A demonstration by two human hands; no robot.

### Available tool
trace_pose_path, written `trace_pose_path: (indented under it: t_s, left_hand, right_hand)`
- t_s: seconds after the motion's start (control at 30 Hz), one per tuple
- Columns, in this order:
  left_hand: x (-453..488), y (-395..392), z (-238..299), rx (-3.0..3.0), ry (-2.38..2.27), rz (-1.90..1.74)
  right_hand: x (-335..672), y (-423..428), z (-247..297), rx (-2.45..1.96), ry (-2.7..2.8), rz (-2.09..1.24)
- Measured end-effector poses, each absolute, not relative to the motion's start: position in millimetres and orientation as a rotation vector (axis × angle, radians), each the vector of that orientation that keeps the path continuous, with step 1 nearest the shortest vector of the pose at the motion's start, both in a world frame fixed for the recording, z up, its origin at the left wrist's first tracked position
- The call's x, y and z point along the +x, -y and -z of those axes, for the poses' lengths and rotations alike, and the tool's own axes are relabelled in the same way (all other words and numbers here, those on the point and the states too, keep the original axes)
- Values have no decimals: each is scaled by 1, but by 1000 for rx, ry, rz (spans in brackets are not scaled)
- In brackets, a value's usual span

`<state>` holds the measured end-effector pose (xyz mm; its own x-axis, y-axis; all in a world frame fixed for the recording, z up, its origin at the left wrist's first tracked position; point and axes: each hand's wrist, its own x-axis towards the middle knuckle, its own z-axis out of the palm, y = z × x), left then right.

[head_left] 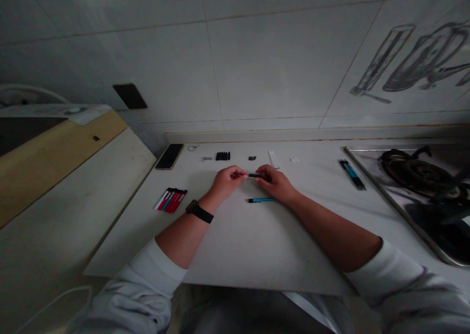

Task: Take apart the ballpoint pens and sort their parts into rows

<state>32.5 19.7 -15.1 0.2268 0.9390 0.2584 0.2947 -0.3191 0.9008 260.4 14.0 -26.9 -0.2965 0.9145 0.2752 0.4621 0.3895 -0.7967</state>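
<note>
Above the middle of the worktop, a short black tube-like pen part point(253, 175) spans the gap between my hands. The fingertips of my right hand point(276, 183) pinch its right end. My left hand point(228, 181), with a black watch on the wrist, is closed in a pinch at the part's left end; whatever lies between those fingertips is too small to make out. Just below my right hand lies a blue pen barrel point(260, 200) with a black end, partly covered by the hand. Behind the hands are small black clips point(252, 158) and thin white refill-like rods point(273, 159).
Along the back lie small springs point(207, 158), black grips point(223, 156) and tiny white pieces point(294, 160). Several red, blue and white pen barrels point(171, 200) lie left, near a phone point(169, 156). Blue-black pens point(352, 175) lie beside a gas stove point(414, 177) at right.
</note>
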Motion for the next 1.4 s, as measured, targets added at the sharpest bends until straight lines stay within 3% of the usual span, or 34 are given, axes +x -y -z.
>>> trace_pose_path:
  t_s: [1.4]
  left_hand:
    - [29,-18,8,1938,-1198,-1058]
  right_hand:
    - [263,-11,16,-1133,2092,-654]
